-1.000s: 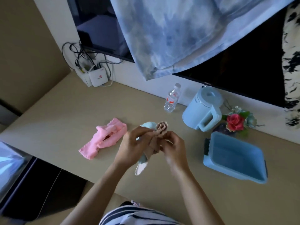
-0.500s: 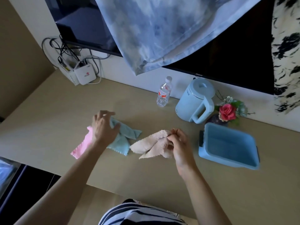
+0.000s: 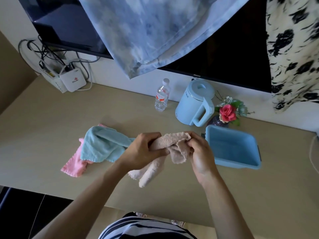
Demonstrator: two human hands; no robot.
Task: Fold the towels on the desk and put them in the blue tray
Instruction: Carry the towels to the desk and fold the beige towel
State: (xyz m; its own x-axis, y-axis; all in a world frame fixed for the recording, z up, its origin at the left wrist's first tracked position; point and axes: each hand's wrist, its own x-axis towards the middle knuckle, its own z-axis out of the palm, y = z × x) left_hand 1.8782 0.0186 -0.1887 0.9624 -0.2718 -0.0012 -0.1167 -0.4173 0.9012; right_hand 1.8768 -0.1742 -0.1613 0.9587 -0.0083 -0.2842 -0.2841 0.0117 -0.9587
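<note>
- The left hand (image 3: 145, 150) has its fingers curled tight round the bunched middle of the beige towel (image 3: 174, 139), a little to the left of the blue tray (image 3: 230, 147)
- The right hand (image 3: 201, 152), between the left hand and the tray, pinches a crumpled edge of the same towel with bent fingers and thumb
- The towel's loose end hangs below the hands, left of the tray's near corner; I cannot tell whether it touches the desk (image 3: 51, 121)
- The step in hand looks like sorting out the first towel to find its edges: it shows no neat fold, and the tray holds nothing
- The next move probably calls for both hands to slide along one edge to two corners, draw the cloth flat, then fold it on the bare desk left of the tray
- A light blue towel (image 3: 101, 145) lies farther left of the tray, draped over a pink towel (image 3: 74, 165), both unfolded
- A kettle (image 3: 193, 102) and a flower (image 3: 227, 112) stand just behind the tray, clear of the way in
</note>
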